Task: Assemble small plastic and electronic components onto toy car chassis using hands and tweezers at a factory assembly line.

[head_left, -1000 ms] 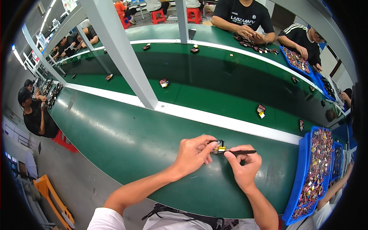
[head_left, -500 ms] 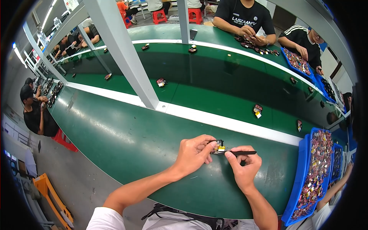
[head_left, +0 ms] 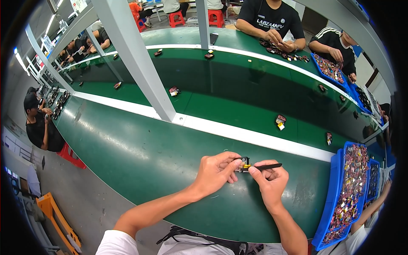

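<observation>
Head view: our left hand (head_left: 214,173) pinches the small black-and-yellow part (head_left: 244,164) just above the green bench (head_left: 140,157); our right hand (head_left: 268,182) grips a black tool (head_left: 267,166). We judge it best to steady the part and press the tip gently.

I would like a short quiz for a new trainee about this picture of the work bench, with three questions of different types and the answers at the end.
1. True or false: the left hand pinches a small black and yellow part over the green bench.
2. What does the right hand hold?
A. a thin dark tool
B. a red stool
C. a roll of tape
3. Fill in: the blue tray full of small parts stands on the person's ____ side.

Key
1. True.
2. A: the thin dark tool points toward the part.
3. Right.
</observation>
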Available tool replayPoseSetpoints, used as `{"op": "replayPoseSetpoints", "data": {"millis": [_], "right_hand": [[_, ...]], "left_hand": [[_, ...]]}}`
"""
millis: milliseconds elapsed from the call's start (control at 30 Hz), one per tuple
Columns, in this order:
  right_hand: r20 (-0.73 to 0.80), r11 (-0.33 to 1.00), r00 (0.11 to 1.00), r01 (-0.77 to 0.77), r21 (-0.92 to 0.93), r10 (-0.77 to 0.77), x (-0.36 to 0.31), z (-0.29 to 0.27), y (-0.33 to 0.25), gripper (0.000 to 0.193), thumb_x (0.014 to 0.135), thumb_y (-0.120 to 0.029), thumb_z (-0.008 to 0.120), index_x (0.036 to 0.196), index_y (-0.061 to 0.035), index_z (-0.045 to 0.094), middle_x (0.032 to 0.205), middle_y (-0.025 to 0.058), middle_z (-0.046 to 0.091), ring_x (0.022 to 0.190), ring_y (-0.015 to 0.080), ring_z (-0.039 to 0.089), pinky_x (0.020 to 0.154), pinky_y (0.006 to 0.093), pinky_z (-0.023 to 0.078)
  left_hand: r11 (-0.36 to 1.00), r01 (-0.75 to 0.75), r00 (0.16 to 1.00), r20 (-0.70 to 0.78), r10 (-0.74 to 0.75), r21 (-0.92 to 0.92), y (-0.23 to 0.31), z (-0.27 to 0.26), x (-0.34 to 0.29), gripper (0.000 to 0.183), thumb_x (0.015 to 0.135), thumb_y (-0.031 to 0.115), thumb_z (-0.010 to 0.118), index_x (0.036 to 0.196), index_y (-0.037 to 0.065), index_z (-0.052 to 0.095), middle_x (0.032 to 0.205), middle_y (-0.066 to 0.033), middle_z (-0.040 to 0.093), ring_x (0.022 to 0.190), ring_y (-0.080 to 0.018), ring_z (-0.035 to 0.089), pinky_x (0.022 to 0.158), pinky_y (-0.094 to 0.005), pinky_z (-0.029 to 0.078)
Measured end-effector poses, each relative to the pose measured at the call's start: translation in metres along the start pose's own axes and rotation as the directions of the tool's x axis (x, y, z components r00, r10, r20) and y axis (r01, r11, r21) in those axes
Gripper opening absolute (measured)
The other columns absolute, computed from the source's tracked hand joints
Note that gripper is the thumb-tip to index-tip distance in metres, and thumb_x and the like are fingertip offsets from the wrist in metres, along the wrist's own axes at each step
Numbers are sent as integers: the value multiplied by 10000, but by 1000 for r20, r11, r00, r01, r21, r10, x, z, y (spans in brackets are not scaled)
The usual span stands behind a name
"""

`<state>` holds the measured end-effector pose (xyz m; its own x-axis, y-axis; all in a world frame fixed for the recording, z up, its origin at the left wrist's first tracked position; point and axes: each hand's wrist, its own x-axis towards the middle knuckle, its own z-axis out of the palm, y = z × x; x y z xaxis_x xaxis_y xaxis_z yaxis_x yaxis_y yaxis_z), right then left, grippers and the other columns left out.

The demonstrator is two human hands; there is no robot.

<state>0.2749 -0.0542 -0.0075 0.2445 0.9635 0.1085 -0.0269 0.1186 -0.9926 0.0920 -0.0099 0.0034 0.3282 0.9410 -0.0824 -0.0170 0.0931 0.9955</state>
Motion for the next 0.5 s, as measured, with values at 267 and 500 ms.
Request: {"op": "replayPoseSetpoints", "data": {"millis": [267, 500], "right_hand": [[8, 999, 999, -34, 24, 34, 2, -7, 1, 127, 858, 22, 786, 943, 33, 692, 721, -22, 632, 538, -22, 421, 470, 181, 277], [42, 996, 998, -43, 72, 40, 4, -20, 5, 117, 863, 31, 781, 932, 36, 687, 745, -7, 647, 552, -16, 448, 476, 178, 298]], "left_hand": [[1000, -3, 1000, -11, 3, 0, -5, 9, 3, 232, 1002, 41, 623, 1176, -109, 655, 924, -163, 736, 690, -190, 728, 574, -287, 607], [995, 38, 999, -3, -38, -94, -12, 16, 8, 251, 993, 111, 659, 1115, -108, 680, 869, -147, 732, 630, -164, 708, 520, -267, 581]]}}
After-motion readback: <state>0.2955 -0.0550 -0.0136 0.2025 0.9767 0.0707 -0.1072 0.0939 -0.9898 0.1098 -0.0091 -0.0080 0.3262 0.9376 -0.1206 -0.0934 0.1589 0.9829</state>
